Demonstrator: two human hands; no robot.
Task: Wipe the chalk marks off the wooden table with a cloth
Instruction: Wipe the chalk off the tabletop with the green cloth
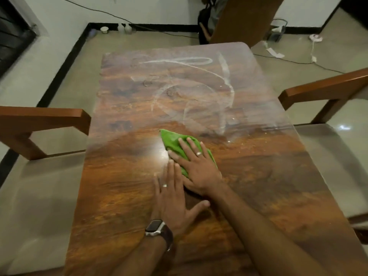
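A green cloth lies on the wooden table near its middle. My right hand presses flat on the cloth with straight fingers. My left hand rests flat on the bare wood just beside it, fingers spread, its fingertips touching the cloth's near edge. White chalk marks curve and smear across the far half of the table. The near half shows plain wood grain with a bright glare spot left of the cloth.
Wooden chairs stand at the left, right and far end of the table. A person's dark bag or legs show behind the far chair. Cables and small items lie on the tiled floor.
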